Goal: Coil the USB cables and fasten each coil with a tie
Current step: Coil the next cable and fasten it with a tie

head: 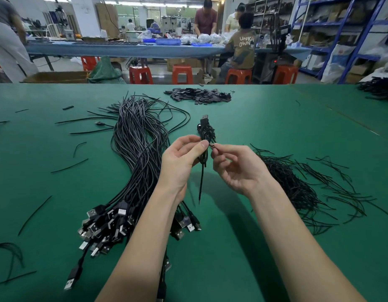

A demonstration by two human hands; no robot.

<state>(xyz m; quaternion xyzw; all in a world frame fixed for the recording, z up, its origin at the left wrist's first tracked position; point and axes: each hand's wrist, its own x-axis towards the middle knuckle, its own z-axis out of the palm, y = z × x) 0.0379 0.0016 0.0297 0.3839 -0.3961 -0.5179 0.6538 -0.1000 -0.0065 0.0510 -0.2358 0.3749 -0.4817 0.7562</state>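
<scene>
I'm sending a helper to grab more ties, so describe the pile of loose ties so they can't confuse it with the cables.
Start at the green table and find the right hand. Just beyond it, to the right, lies the pile of ties, a tangle of thin, short black strands. Unlike the big cable bundle on the left, these strands are hair-thin and carry no USB plugs.

A green bench (58, 214) fills the lower frame. Beyond its far edge, at twelve o'clock, a long blue-covered table (123, 50) crosses the workshop, with red plastic stools (182, 74) on the pale floor beneath. Blue metal shelving (341, 29) holding boxes rises at two o'clock. Bright strip lighting runs along the ceiling at twelve, above white walls.
</scene>
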